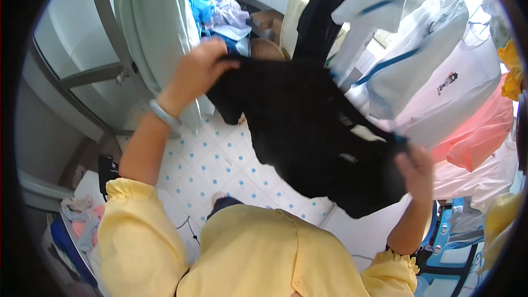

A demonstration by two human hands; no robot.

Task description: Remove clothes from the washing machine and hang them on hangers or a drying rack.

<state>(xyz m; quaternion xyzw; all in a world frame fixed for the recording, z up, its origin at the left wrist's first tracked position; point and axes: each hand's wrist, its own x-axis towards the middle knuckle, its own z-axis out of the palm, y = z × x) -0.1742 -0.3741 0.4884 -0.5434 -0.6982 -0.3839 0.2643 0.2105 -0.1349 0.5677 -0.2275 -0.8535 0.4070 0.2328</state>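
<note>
A black garment, most likely a T-shirt, is stretched sideways in the air between my two hands. My left hand grips its upper left corner, thumb along the edge. At the other end, lower and to the right, my right hand is closed on the cloth, slightly blurred. Small pale lettering and a neck opening show on the garment's right part. A blue clothes hanger with blurred outlines hangs just beyond it, among white shirts; whether it touches the black cloth I cannot tell.
White shirts and a pink garment hang along the right. A pale green curtain and a metal-framed glass door stand left. Blue and lilac clothes are piled at the back. A cable lies on the tiled floor.
</note>
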